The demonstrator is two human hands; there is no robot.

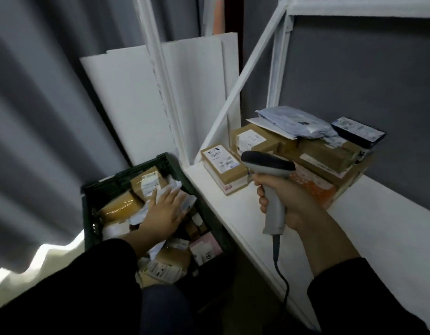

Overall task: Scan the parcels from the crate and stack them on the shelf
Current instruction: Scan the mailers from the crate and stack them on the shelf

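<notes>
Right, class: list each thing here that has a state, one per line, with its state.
left hand, open, flat on a white parcel in the crate.
right hand, gripping the scanner.
scanner, held over the shelf, cable hanging.
crate, full of loose parcels.
shelf, bears a stack of parcels.

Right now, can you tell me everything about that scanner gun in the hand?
The barcode scanner is gun-shaped and looks like plastic: light grey handle, head with a dark top. The right hand grips the handle, holding it upright above the white shelf, head aimed left toward the crate. A dark cable hangs from the handle's bottom. Only the hand touches it.
</notes>
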